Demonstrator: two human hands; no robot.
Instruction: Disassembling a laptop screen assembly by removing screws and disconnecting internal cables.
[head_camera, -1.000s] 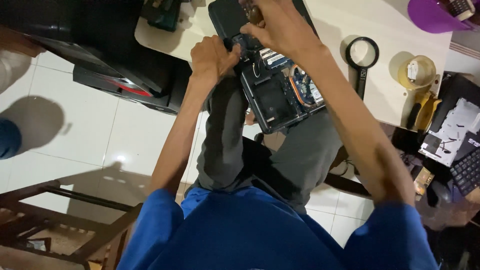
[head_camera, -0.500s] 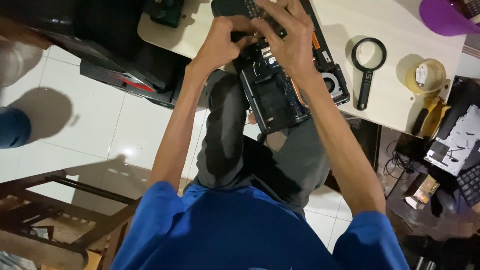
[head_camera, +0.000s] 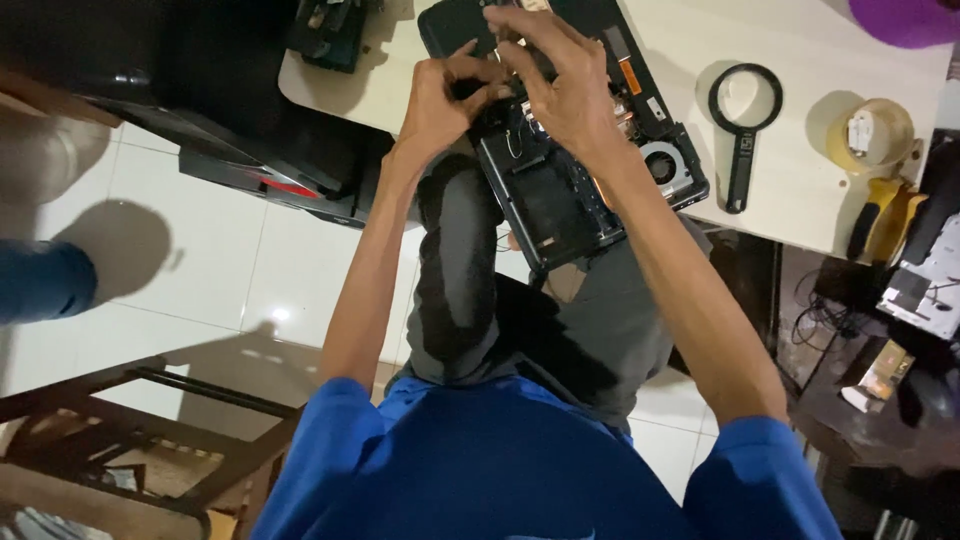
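Observation:
An opened black laptop base (head_camera: 560, 200), with its fan (head_camera: 665, 165) and inner boards bare, lies on the pale table (head_camera: 800, 60) and sticks out over the table's near edge above my knees. Both my hands are raised together over its far end. My left hand (head_camera: 435, 105) pinches a small dark part (head_camera: 466, 88) with its fingertips. My right hand (head_camera: 565, 85) curls over from the right and its fingertips meet the same part. My fingers hide most of this part.
On the table to the right lie a black magnifying glass (head_camera: 742, 130), a tape roll (head_camera: 870, 135) and a yellow-handled tool (head_camera: 885, 215). A dark computer case (head_camera: 250, 150) stands on the tiled floor at left. A wooden frame (head_camera: 150, 400) is lower left. Another person's leg (head_camera: 40, 280) is at far left.
My two hands, apart a second ago with the left one down on the laptop base, have come together above its far end. The view has shifted slightly.

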